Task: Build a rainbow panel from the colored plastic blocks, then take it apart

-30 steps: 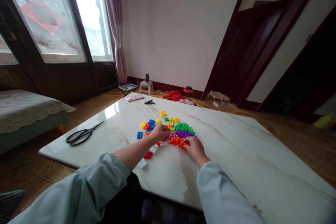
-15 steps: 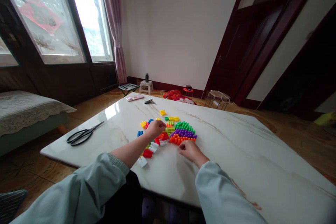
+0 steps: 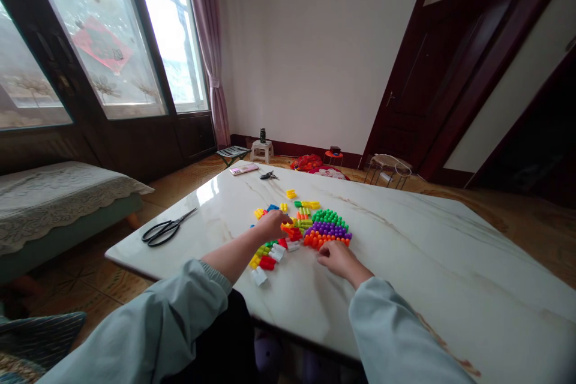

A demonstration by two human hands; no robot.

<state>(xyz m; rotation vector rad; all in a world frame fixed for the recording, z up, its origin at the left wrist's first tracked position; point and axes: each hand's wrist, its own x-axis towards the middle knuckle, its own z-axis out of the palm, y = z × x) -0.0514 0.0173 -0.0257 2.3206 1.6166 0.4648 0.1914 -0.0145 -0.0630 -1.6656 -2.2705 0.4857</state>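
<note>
Glossy tabletop (image 3: 405,252); knobbly blocks (image 3: 329,230) beside right hand (image 3: 341,260).

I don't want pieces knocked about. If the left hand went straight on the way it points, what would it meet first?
Probably the yellow-green pieces just past the left hand. Its height above them is hard to judge, so it might pass over them.
</note>
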